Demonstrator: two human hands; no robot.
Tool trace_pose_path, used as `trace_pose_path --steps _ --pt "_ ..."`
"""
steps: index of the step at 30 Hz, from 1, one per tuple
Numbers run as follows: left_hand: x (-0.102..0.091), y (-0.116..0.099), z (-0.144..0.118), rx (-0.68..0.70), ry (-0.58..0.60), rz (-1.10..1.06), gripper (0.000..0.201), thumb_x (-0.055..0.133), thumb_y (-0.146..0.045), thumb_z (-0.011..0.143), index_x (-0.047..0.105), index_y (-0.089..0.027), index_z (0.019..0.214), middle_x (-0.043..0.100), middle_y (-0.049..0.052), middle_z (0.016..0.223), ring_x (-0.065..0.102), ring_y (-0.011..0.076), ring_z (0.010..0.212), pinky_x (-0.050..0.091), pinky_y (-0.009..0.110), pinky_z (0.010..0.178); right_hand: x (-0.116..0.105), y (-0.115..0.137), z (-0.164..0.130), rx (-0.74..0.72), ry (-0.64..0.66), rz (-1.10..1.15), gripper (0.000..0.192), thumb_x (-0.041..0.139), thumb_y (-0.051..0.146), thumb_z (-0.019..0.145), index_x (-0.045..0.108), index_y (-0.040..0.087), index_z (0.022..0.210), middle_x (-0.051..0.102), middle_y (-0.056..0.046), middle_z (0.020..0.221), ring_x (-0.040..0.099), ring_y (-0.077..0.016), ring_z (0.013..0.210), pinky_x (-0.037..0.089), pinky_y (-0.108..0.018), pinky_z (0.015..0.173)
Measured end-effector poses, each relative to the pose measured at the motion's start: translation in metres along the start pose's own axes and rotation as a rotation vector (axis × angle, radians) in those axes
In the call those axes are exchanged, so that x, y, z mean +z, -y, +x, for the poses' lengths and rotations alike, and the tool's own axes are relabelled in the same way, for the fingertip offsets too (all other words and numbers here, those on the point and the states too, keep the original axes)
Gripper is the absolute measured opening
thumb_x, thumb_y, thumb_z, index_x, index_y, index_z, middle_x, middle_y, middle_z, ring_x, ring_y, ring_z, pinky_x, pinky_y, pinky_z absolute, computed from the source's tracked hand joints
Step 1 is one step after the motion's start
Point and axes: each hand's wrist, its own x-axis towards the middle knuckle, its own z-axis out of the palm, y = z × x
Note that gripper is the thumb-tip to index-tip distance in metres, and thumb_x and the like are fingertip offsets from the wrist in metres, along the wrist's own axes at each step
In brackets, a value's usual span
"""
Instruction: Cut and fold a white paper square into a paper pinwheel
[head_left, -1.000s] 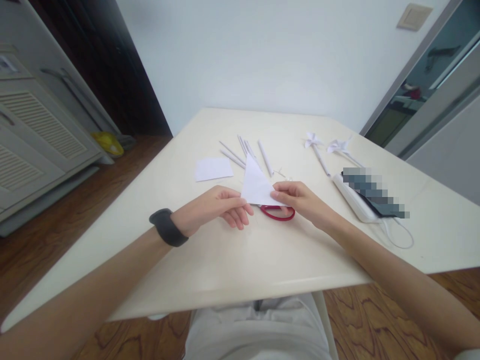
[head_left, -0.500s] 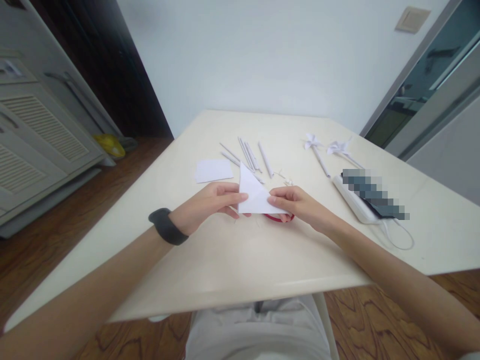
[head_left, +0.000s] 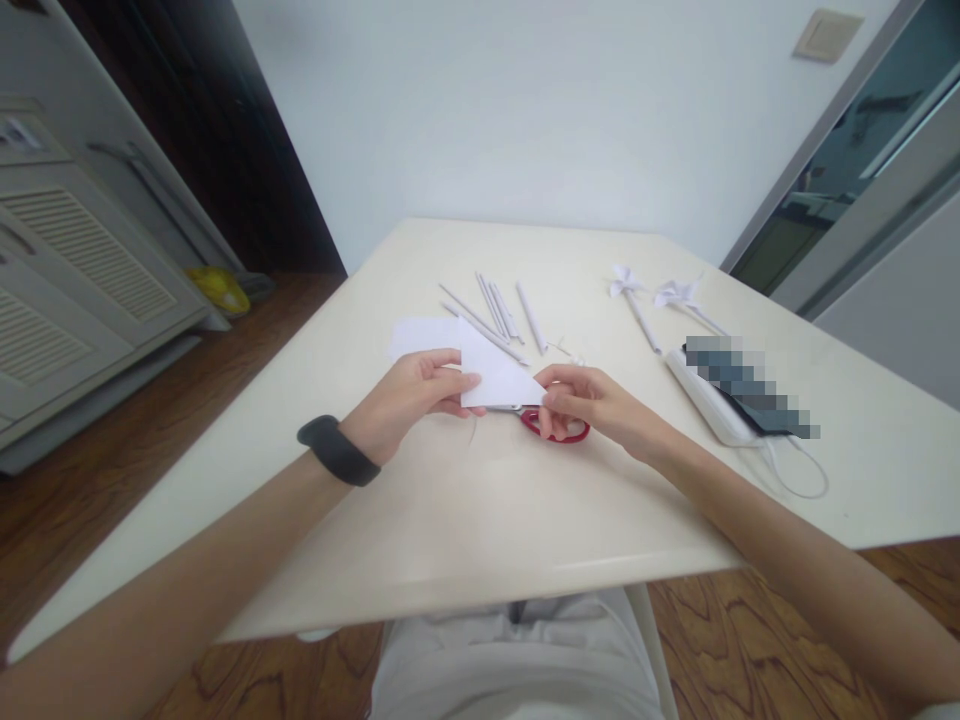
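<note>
A white sheet of paper folded into a triangle [head_left: 493,370] is held up between both hands. My left hand [head_left: 429,388] pinches its left edge, thumb in front. At the lower right corner, the fingers of my right hand [head_left: 577,395] close on the tip. Red-handled scissors [head_left: 576,434] lie on the table below the paper, their blades partly hidden by it. Behind my left hand rests a stack of white paper [head_left: 420,335], which the hand and the folded sheet partly cover.
Several rolled paper sticks [head_left: 495,305] lie beyond my hands, with a thicker paper roll [head_left: 532,318] beside them. Two paper pinwheels [head_left: 624,283] on sticks are at the back right. A white box-like device [head_left: 709,405] with a cable sits on the right of the table [head_left: 450,530].
Both hands have shifted the folded paper slightly left and away from me. More of the scissors now shows beneath it. My right grip has moved to the paper's corner.
</note>
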Motion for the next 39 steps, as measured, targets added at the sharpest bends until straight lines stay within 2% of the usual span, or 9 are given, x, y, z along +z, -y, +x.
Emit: trace_pose_path --steps 5,8,13,18,23,28,31,34,39 --pt "-0.001 0.003 0.001 -0.017 -0.016 -0.011 0.044 0.063 -0.035 0.075 0.052 -0.014 0.112 0.066 0.006 0.091 0.065 0.0168 0.071 0.051 0.032 0.074 0.005 0.001 -0.002 -0.057 -0.022 -0.113 0.032 0.051 0.023 0.084 0.042 0.022 0.115 0.065 -0.003 0.084 0.054 -0.0119 0.063 0.044 -0.026 0.061" --pt "-0.001 0.005 0.001 -0.031 -0.021 -0.008 0.056 0.065 -0.035 0.075 0.042 -0.014 0.122 0.067 0.006 0.088 0.066 0.0173 0.07 0.052 0.031 0.072 0.009 0.002 -0.003 -0.103 -0.053 -0.237 0.041 0.055 0.023 0.082 0.04 0.024 0.12 0.063 -0.003 0.091 0.057 -0.0133 0.07 0.046 -0.027 0.065" --pt "0.002 0.002 0.0 -0.073 0.016 -0.03 0.046 0.058 -0.04 0.08 0.045 -0.016 0.117 0.068 0.01 0.09 0.068 0.0213 0.072 0.052 0.033 0.069 0.008 0.0 0.0 -0.133 -0.189 -0.343 0.024 0.051 0.029 0.085 0.05 0.023 0.109 0.064 -0.004 0.092 0.061 -0.0166 0.078 0.047 -0.03 0.071" --pt "0.005 -0.001 -0.001 -0.035 0.055 -0.101 0.033 0.047 -0.044 0.085 0.053 -0.015 0.1 0.066 0.012 0.103 0.068 0.0243 0.081 0.051 0.033 0.068 0.007 0.0 0.0 -0.118 -0.174 -0.286 0.023 0.047 0.031 0.088 0.049 0.022 0.109 0.067 -0.005 0.09 0.062 -0.0163 0.077 0.047 -0.029 0.069" --pt "0.005 -0.002 0.0 -0.021 0.093 -0.105 0.031 0.047 -0.039 0.086 0.054 -0.016 0.105 0.06 0.011 0.114 0.067 0.0254 0.087 0.051 0.032 0.069 0.008 0.0 -0.001 -0.11 -0.14 -0.245 0.024 0.046 0.029 0.088 0.046 0.022 0.111 0.066 -0.005 0.088 0.058 -0.0136 0.071 0.046 -0.027 0.068" --pt "0.006 -0.002 -0.002 0.012 0.117 -0.137 0.027 0.049 -0.029 0.084 0.056 -0.017 0.107 0.06 0.01 0.115 0.062 0.0262 0.098 0.052 0.033 0.071 0.01 0.0 -0.003 -0.052 -0.108 -0.126 0.022 0.036 0.03 0.092 0.043 0.023 0.112 0.065 -0.003 0.087 0.056 -0.0128 0.067 0.045 -0.026 0.063" --pt "0.008 -0.002 -0.003 0.042 0.113 -0.113 0.036 0.053 -0.02 0.08 0.053 -0.018 0.116 0.059 0.009 0.118 0.057 0.0259 0.106 0.053 0.033 0.073 0.01 0.0 -0.004 -0.036 -0.107 -0.079 0.02 0.033 0.028 0.093 0.042 0.023 0.109 0.065 -0.003 0.083 0.058 -0.0145 0.07 0.046 -0.027 0.064" --pt "0.008 -0.001 -0.004 0.058 0.129 -0.115 0.045 0.056 -0.015 0.077 0.05 -0.018 0.122 0.06 0.009 0.119 0.057 0.0256 0.106 0.051 0.036 0.081 0.01 0.0 -0.004 -0.029 -0.1 -0.096 0.02 0.034 0.025 0.092 0.043 0.022 0.109 0.064 -0.003 0.081 0.057 -0.0152 0.07 0.046 -0.028 0.064" --pt "0.008 0.004 -0.002 0.017 0.172 -0.134 0.045 0.061 -0.019 0.075 0.053 -0.017 0.12 0.062 0.009 0.119 0.06 0.0263 0.103 0.047 0.04 0.088 0.011 0.001 -0.003 -0.029 -0.078 -0.168 0.026 0.038 0.027 0.09 0.044 0.021 0.115 0.064 -0.004 0.078 0.057 -0.0164 0.071 0.044 -0.026 0.061"
